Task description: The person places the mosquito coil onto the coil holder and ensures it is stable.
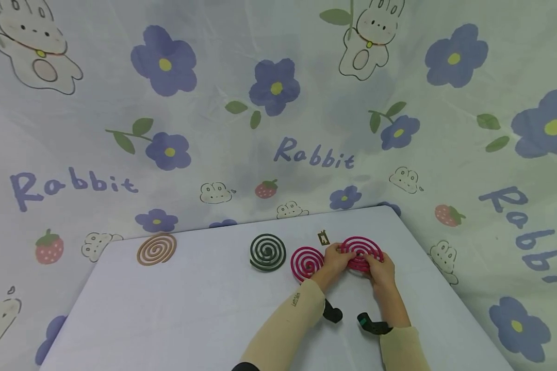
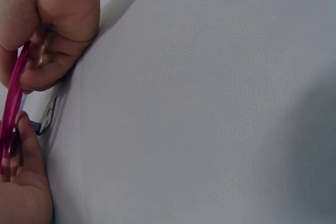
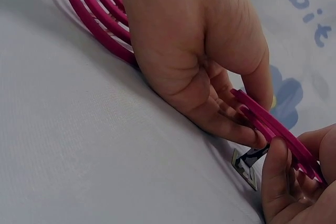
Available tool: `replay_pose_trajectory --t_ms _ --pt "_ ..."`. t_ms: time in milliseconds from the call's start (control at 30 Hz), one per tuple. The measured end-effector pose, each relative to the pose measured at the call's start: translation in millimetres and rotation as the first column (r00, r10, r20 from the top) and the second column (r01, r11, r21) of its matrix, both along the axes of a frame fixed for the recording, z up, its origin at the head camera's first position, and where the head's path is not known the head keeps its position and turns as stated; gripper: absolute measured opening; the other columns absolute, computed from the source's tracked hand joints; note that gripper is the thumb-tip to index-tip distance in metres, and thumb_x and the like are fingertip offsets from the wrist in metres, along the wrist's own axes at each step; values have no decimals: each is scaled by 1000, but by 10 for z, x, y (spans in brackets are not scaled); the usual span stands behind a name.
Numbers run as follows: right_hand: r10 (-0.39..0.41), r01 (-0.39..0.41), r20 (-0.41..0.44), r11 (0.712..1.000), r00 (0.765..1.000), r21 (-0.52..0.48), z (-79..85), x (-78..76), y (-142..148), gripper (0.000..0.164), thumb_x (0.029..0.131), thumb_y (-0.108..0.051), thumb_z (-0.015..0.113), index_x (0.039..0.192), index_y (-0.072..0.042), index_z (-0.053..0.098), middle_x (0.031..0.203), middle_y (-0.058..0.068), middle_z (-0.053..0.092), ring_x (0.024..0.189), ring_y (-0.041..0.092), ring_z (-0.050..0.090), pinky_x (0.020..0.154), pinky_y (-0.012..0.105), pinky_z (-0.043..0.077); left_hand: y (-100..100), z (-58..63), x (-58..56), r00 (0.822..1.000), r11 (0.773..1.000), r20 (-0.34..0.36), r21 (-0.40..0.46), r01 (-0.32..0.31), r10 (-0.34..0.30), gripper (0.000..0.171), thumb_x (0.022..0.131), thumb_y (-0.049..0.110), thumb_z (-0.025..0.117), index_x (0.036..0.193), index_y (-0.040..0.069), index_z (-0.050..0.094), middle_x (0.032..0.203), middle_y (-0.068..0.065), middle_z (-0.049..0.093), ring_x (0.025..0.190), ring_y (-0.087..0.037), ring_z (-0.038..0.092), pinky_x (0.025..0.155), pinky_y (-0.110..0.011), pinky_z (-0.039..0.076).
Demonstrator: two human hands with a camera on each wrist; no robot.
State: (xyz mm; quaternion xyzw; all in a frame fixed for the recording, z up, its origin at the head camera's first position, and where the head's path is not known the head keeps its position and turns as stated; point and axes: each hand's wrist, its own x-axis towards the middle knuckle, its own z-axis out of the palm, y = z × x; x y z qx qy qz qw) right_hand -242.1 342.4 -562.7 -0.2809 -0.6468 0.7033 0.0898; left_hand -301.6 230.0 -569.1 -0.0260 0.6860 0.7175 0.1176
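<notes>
Both hands hold a pink mosquito coil above the right part of the table. My left hand grips its left edge, and my right hand pinches its right side, thumb near the centre. Edge-on in the right wrist view, the coil runs between the fingers of both hands. A small flat metal stand shows close under it, beside the fingertips. Another pink coil lies just left of my left hand, partly covered by the wrist. Beyond that hand is a small metal stand.
A dark green coil lies left of the pink ones, and a tan coil near the table's far left edge. Black wrist devices stick out by the forearms. A rabbit-print cloth hangs behind the white table.
</notes>
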Motion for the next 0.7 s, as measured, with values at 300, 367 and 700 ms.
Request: replay_pose_trajectory --t_ms 300,367,700 --pt "-4 4 6 1000 1000 0 -26 -17 -10 53 97 -17 58 142 2 36 135 23 45 79 8 59 61 21 54 -6 14 31 1000 1000 -8 -4 -27 27 28 78 -1 78 103 -1 65 85 -4 67 78 -11 62 69 -26 54" --pt "-7 7 14 1000 1000 6 -31 -23 -12 52 97 -17 58 141 1 37 134 23 45 80 9 58 61 21 54 -2 11 36 999 999 -7 -7 -33 33 29 78 0 78 103 -2 65 88 -5 68 80 -12 63 71 -27 55" --pt "-9 9 9 1000 1000 -8 -2 -2 -14 53 97 -17 59 141 3 37 131 22 46 75 8 59 60 22 54 13 -47 70 998 998 -39 -33 -48 47 44 77 4 80 116 -2 59 97 -8 67 88 -15 63 78 -29 54"
